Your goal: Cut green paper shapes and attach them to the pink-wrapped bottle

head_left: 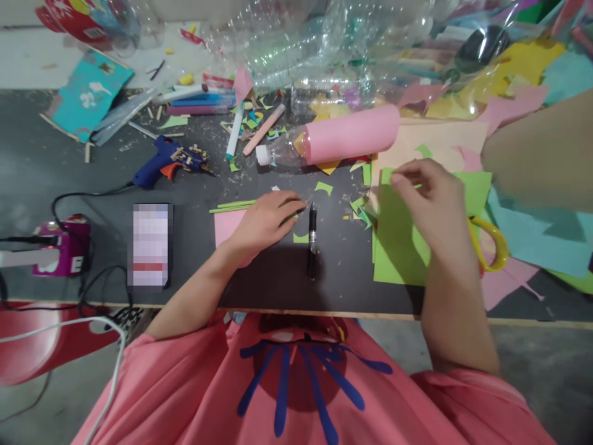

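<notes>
A: Head view. Where's the main thing?
B: Green sheet (393, 262), right side, near edge of the table, partly over peach paper (438, 133). Yellow scissors handle (502, 247) just right of it.
A: Right hand (438, 201)?
B: Over the sheet, thumb and fingertips together at its far left corner. Can't tell if paper's actually pinched.
A: Left hand (269, 216)?
B: Palm down on pink paper (228, 227), fingers loosely bent, green strips (231, 206) at its left, pen (312, 241) just right. Underside hidden, so can't tell if it grips anything.
A: Handling?
B: Sheet should be light, thin, floppy; likely slides easily, creases or tears if yanked. Best hold: flat pinch at a corner or edge, other hand supporting the opposite edge. Pink paper probably the same; strips likely bend, so take them mid-length.
</notes>
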`<action>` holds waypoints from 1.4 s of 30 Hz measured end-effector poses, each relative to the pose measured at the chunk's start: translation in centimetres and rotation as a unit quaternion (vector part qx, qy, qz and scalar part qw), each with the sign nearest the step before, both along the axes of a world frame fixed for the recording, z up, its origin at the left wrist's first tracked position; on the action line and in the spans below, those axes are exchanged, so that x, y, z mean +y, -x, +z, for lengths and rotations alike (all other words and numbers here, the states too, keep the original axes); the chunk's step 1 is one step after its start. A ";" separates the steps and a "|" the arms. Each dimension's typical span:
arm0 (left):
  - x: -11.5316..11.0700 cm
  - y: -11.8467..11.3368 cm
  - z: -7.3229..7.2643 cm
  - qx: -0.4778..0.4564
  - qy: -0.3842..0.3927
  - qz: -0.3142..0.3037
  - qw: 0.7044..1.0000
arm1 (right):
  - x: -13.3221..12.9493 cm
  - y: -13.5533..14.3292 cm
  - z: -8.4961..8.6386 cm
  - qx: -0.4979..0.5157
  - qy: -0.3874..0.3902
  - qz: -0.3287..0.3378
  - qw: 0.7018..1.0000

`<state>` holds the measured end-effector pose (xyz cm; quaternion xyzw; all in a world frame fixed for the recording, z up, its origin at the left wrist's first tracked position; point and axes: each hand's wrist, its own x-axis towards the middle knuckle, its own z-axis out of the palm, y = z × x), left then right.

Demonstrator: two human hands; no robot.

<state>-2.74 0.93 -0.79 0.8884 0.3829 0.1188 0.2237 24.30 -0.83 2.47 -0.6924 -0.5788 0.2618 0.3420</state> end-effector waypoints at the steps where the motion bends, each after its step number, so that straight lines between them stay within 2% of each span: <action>1: 0.0 0.0 0.0 0.009 -0.001 0.001 1.000 | -0.3 -0.6 0.1 -0.044 0.016 -0.012 0.999; 3: 0.0 0.0 0.0 0.023 -0.004 0.008 1.000 | -1.0 -1.4 -0.2 -0.135 0.038 -0.016 0.990; 7: 0.0 0.0 0.4 0.049 -0.013 0.023 0.998 | -2.4 -1.4 -2.0 -0.256 0.064 0.041 0.964; 12: 0.2 0.4 0.9 0.040 0.031 0.039 0.998 | -2.2 -1.3 -3.0 -0.268 0.059 0.039 0.961; 15: 0.3 0.6 1.0 0.037 0.044 0.056 0.997 | -1.9 -1.3 -2.8 -0.265 0.068 0.039 0.961; 18: 0.3 0.5 0.9 0.043 0.016 0.058 0.997 | -1.7 -1.0 -2.3 -0.294 0.085 0.045 0.951; 21: 0.2 0.3 0.7 0.043 0.002 0.054 0.998 | -1.6 -0.3 -1.7 -0.358 0.106 0.065 0.926; 25: 0.1 0.2 0.6 0.033 -0.005 0.049 0.998 | -1.0 0.4 -0.7 -0.448 0.140 0.108 0.876; 28: 0.1 0.2 0.6 0.037 -0.013 0.053 0.998 | -0.3 0.6 0.0 -0.466 0.181 0.150 0.853; 32: 0.0 0.3 0.8 0.055 -0.005 0.071 0.996 | 0.0 0.6 0.3 -0.465 0.215 0.148 0.846; 35: -0.1 0.2 1.1 0.073 -0.001 0.083 0.994 | 0.0 0.4 0.1 -0.475 0.208 0.144 0.843; 42: -0.2 0.0 1.5 0.081 0.004 0.086 0.993 | 0.6 0.4 0.4 -0.451 0.223 0.140 0.853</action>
